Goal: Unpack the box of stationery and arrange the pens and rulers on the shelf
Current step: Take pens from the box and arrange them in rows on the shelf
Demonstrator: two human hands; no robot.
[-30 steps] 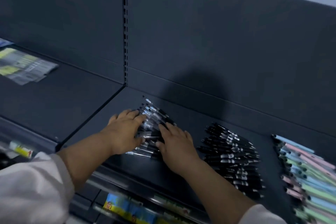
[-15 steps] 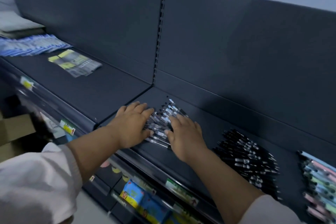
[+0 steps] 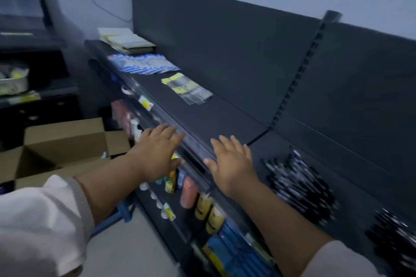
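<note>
A pile of black pens (image 3: 299, 186) lies on the dark shelf (image 3: 216, 119), to the right of my hands. A second pile of black pens (image 3: 396, 238) shows at the right edge. My left hand (image 3: 157, 153) hovers with straight fingers over the shelf's front rail, holding nothing. My right hand (image 3: 231, 162) is spread flat over the shelf's front edge, a little left of the nearer pens and apart from them. An open cardboard box (image 3: 60, 148) stands on the floor at the left.
Farther left on the shelf lie clear packets with yellow labels (image 3: 186, 87), blue packets (image 3: 144, 66) and a stack of pale pads (image 3: 126, 40). Lower shelves hold bottles and coloured packs (image 3: 202, 204). Another dark rack (image 3: 27, 51) stands at far left.
Both hands have left the pen pile and moved left along the shelf's front edge. The view has swung left, bringing the cardboard box and the far end of the shelf into sight.
</note>
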